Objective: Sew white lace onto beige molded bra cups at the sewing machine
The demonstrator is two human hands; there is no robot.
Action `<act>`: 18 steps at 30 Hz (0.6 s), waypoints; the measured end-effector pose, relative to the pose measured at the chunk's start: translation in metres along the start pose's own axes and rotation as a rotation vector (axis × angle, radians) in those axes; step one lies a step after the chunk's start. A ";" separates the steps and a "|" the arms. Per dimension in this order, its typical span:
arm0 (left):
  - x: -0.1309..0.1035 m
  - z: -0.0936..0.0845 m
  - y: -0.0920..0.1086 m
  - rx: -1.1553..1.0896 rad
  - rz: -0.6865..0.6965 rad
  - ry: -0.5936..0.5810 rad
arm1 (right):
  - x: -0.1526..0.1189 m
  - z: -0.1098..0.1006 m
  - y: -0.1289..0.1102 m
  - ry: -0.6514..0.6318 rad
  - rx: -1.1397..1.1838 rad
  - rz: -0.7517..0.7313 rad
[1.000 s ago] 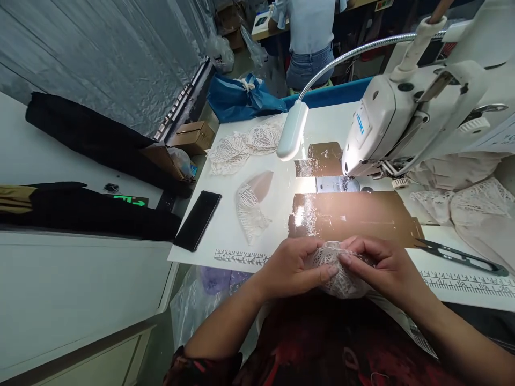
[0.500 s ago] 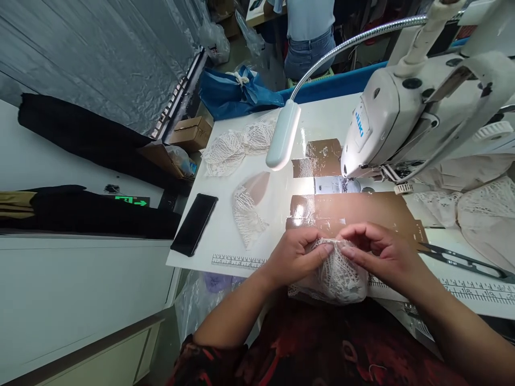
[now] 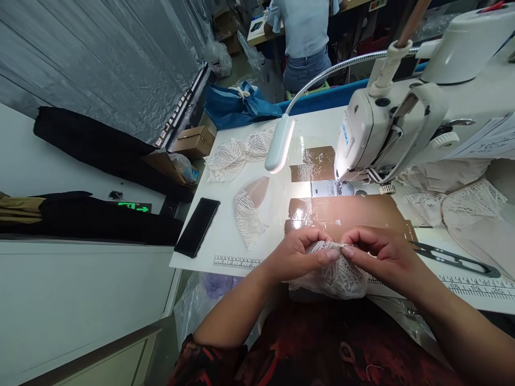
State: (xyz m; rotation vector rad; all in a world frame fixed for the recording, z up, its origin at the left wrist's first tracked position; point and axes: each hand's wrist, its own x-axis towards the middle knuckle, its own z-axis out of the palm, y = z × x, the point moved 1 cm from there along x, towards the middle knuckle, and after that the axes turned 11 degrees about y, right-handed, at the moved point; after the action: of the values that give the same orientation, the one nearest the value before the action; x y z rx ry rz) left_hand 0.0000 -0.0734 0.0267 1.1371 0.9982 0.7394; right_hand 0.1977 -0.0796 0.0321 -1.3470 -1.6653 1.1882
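Near the front edge of the white table (image 3: pixel 277 244), a piece of white lace fabric (image 3: pixel 341 276) hangs bunched between my hands. My left hand (image 3: pixel 300 254) pinches its upper edge between thumb and fingers. Close beside it, my right hand (image 3: pixel 376 254) pinches the same edge, fingers curled. The thumbs are a short way apart. Behind my hands lies brown tape-covered card (image 3: pixel 354 209), in front of the lit needle area of a white sewing machine (image 3: pixel 362 128). A lace cup piece (image 3: pixel 249 212) lies flat to the left.
A black phone (image 3: pixel 197 228) lies at the table's left. More lace pieces (image 3: pixel 227 158) are at the back left, others (image 3: pixel 466 206) at the right. Thread snips (image 3: pixel 458 260) rest right of my hands. A lamp (image 3: pixel 280 143) overhangs the table. A person (image 3: pixel 306 37) sits beyond.
The view has shifted slightly, showing more of the machine. My hands keep hold of the lace; its top edge now looks straighter between them, and my left fingers cover it differently.
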 end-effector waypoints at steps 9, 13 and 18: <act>0.003 0.004 0.000 0.057 0.076 0.128 | 0.006 -0.002 0.006 -0.047 0.111 0.043; 0.003 0.004 0.002 0.016 0.022 0.072 | 0.008 -0.002 0.005 -0.024 0.057 0.026; 0.007 0.006 0.004 -0.055 -0.013 0.055 | 0.008 -0.004 0.005 0.000 0.069 0.019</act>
State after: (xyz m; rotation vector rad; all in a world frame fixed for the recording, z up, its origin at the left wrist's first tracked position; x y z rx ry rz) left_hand 0.0082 -0.0685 0.0291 1.0670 1.0243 0.7869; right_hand 0.2018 -0.0706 0.0285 -1.3225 -1.6001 1.2449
